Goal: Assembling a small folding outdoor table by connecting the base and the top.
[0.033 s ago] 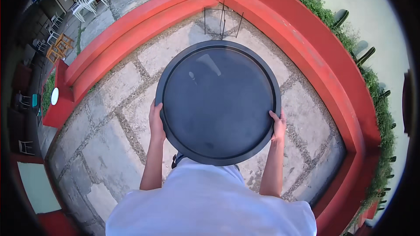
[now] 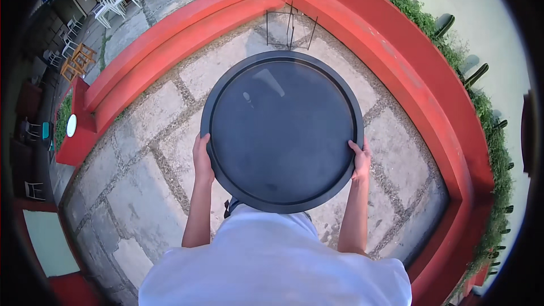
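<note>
A large round black tray [image 2: 283, 136] with a raised rim spans the space in front of my body. My left hand [image 2: 203, 157] grips its left edge, thumb on the rim and the other fingers out of sight beneath. On the opposite edge my right hand [image 2: 361, 158] holds on in the same way, thumb over the rim. Nothing lies on the tray; light patches on its surface look like reflections. Just beyond its far edge stands a thin black metal folding stand [image 2: 290, 31] on the ground, its lower part partly hidden by the tray.
Low red walls with ledges [image 2: 187, 39] enclose the stone-paved ground [image 2: 147, 192], meeting in a far corner. Green plants and cacti [image 2: 481, 102] line the right wall. White chairs [image 2: 116, 1] and wooden stools [image 2: 78, 62] stand beyond the left wall. A white disc [image 2: 71, 126] is at the left wall's end.
Almost nothing differs. The view has shifted very slightly, and the tray stays level between my two hands.
</note>
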